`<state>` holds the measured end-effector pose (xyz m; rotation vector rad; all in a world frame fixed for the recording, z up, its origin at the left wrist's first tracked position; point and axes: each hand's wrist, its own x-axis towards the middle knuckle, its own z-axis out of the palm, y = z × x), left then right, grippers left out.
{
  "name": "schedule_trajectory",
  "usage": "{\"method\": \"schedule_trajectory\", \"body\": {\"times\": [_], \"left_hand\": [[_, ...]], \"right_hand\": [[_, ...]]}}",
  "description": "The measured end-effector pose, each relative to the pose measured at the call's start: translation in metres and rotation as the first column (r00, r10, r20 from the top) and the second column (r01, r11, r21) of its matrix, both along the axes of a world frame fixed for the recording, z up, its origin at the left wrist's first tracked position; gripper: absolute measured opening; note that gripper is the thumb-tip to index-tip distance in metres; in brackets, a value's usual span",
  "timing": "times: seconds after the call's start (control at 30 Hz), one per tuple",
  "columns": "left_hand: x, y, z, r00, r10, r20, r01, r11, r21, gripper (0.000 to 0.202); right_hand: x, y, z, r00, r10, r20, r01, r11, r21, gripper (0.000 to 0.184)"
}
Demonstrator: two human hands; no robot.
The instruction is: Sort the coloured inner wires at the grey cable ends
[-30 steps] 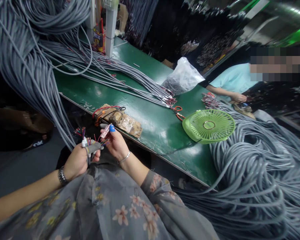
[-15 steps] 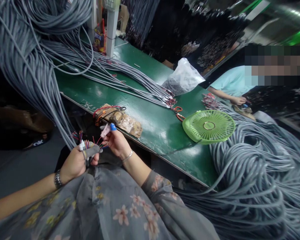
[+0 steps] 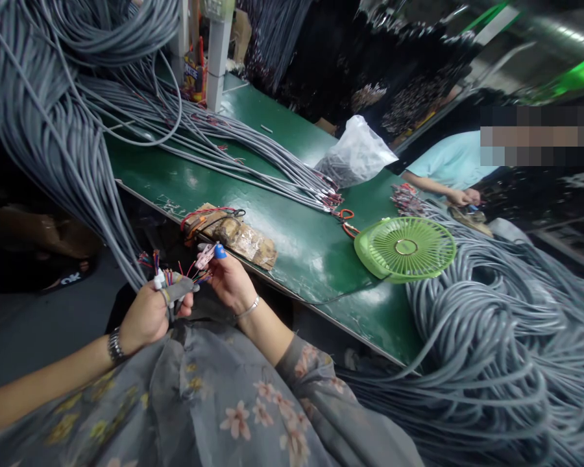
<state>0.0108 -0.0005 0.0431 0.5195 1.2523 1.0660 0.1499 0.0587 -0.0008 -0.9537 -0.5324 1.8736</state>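
My left hand is closed round the end of a grey cable, whose thin coloured wires fan out above my fist. My right hand, with a blue fingertip cover, pinches a small pink connector close to those wire ends. Both hands hover over my lap, just in front of the green table's near edge. A thick hank of grey cables hangs down at the left, right beside my left hand.
On the table lie a taped brown block, a bundle of grey cables with red ends, a clear plastic bag and a green fan. A big coil of grey cable fills the right. Another person's hands work at the far right.
My hands have shifted slightly; the right hand's pinch on the pink connector has moved a little nearer the wire ends. Otherwise the scene is the same.
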Motion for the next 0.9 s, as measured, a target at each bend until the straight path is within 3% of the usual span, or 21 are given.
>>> {"method": "schedule_trajectory", "body": {"times": [0.23, 0.47, 0.63, 0.9], "left_hand": [[0.004, 0.003, -0.009, 0.998, -0.057, -0.026, 0.057, 0.998, -0.031, 0.039], [-0.002, -0.004, -0.007, 0.996, -0.091, -0.021, 0.091, 0.996, 0.015, 0.039], [-0.007, -0.008, -0.003, 1.000, -0.022, -0.007, 0.022, 1.000, 0.020, 0.038], [-0.001, 0.000, -0.004, 0.999, 0.036, 0.031, -0.036, 0.999, 0.005, 0.036]], "right_hand": [[-0.003, -0.001, -0.003, 0.999, -0.029, -0.012, 0.029, 1.000, 0.009, 0.030], [-0.004, -0.002, 0.002, 1.000, 0.026, -0.007, -0.026, 0.999, -0.029, 0.044], [0.000, -0.001, 0.000, 0.999, 0.025, 0.027, -0.026, 0.999, 0.031, 0.035], [-0.002, 0.002, -0.016, 0.999, 0.017, 0.047, -0.022, 0.993, 0.115, 0.050]]}}
